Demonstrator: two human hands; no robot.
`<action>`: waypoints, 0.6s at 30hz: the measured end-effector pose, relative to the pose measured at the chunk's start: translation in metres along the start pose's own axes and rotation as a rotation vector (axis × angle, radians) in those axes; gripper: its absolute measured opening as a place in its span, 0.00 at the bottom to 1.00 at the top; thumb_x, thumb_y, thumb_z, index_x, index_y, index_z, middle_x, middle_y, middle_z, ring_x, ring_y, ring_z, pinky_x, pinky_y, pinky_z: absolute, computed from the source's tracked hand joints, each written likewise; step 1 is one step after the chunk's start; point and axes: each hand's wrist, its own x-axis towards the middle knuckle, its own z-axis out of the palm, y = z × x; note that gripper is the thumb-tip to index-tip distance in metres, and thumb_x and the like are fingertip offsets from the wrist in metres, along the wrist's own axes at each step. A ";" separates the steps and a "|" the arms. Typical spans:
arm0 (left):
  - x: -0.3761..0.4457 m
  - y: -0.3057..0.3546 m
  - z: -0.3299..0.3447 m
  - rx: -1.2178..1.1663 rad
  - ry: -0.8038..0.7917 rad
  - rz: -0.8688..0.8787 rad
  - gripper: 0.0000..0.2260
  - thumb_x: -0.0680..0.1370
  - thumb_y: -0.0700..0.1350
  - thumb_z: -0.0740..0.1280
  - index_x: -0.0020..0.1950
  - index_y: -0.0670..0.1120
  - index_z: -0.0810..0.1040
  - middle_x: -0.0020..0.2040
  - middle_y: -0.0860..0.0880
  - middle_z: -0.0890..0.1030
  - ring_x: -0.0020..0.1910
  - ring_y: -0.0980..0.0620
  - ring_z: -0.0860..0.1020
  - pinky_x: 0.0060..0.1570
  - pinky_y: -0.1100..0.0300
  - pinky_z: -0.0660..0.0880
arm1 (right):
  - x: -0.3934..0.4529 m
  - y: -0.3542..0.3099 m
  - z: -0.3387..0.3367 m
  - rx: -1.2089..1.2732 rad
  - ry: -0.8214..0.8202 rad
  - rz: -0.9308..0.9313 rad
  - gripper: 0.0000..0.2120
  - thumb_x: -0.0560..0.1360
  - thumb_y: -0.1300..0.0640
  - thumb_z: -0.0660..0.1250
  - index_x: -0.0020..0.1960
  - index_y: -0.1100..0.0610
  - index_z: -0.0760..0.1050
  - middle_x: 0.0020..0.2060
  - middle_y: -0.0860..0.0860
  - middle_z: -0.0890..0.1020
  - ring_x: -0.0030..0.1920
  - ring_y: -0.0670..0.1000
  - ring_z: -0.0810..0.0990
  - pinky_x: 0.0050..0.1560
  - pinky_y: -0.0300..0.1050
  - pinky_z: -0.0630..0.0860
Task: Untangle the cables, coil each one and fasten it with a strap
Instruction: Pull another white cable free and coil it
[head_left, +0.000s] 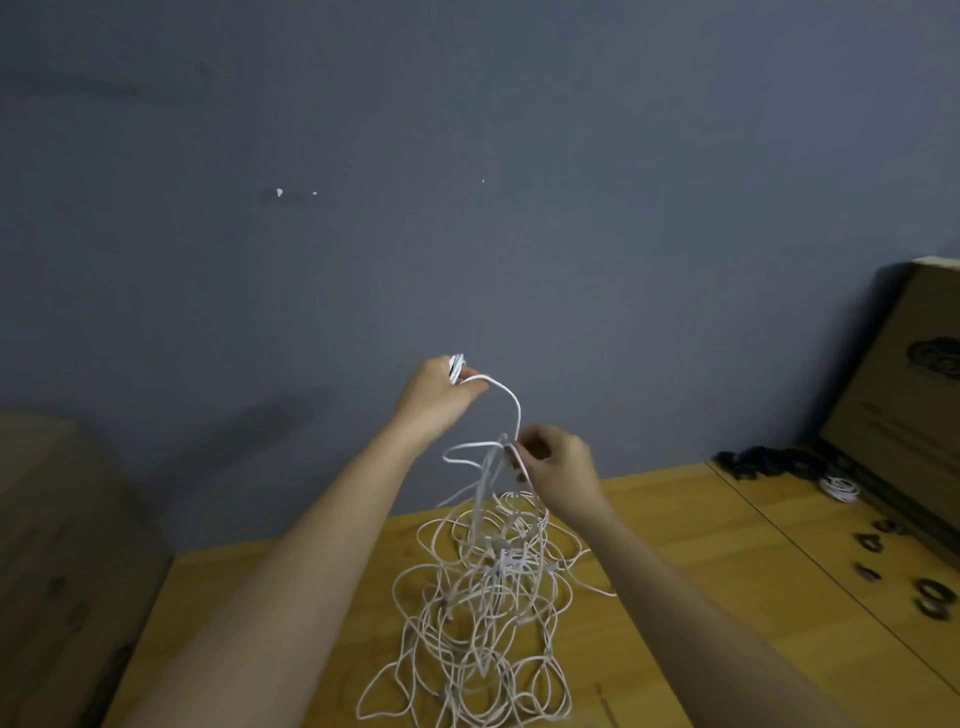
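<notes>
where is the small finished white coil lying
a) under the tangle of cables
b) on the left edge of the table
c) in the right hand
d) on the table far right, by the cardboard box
d: the small white coil lies on the table at the far right, next to the cardboard box, well away from the tangle of white cables.

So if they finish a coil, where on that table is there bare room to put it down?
Bare wood shows on the table between the tangled cables and the black straps, and on the strip left of the tangle toward the table's left edge. The far right corner is crowded: a black pile, a small white coil and a cardboard box.
</notes>
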 end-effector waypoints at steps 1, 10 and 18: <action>-0.004 -0.002 -0.001 0.013 -0.034 -0.014 0.10 0.75 0.46 0.70 0.36 0.46 0.73 0.33 0.49 0.74 0.37 0.48 0.72 0.35 0.58 0.66 | 0.002 0.000 0.000 -0.059 0.043 -0.021 0.08 0.76 0.56 0.68 0.40 0.58 0.79 0.34 0.53 0.83 0.37 0.53 0.82 0.41 0.47 0.79; -0.026 -0.032 0.019 0.219 -0.171 -0.101 0.12 0.70 0.53 0.75 0.43 0.48 0.77 0.41 0.53 0.79 0.46 0.50 0.79 0.48 0.55 0.74 | 0.013 -0.003 0.003 0.220 -0.021 0.020 0.06 0.75 0.64 0.68 0.41 0.61 0.80 0.31 0.52 0.81 0.32 0.46 0.80 0.38 0.37 0.78; -0.018 -0.046 0.027 0.052 -0.108 -0.090 0.09 0.74 0.42 0.72 0.34 0.48 0.76 0.35 0.48 0.80 0.37 0.48 0.79 0.39 0.60 0.73 | 0.014 0.005 -0.002 0.505 -0.030 0.072 0.08 0.77 0.66 0.64 0.40 0.61 0.77 0.32 0.50 0.83 0.35 0.46 0.83 0.40 0.36 0.78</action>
